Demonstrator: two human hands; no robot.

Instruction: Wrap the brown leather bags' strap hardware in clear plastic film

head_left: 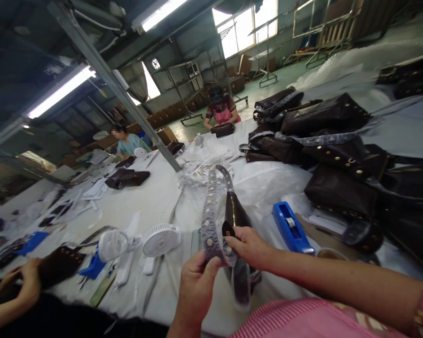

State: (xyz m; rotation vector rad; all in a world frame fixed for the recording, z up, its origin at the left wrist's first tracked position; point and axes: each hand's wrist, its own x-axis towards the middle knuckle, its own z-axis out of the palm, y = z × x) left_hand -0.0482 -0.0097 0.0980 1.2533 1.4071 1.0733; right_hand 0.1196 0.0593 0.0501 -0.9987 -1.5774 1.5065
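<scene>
In front of me is a dark brown handbag (238, 213) with a brass zipper, its studded strap (209, 211) wrapped in clear plastic and looping up away from me. My left hand (199, 277) is closed on the near end of the strap, thumb pressed over the plastic. With finger and thumb my right hand (248, 246) pinches the bag by the dark tab beside the zipper. Part of the bag's body is hidden behind my hands and the strap.
A blue tape dispenser (292, 227) stands right of the bag. Dark handbags (338, 188) are piled at the right. White fans (161, 239) stand to the left, near a co-worker's hands (28, 277). A metal post (127, 94) rises at the table; two people work beyond.
</scene>
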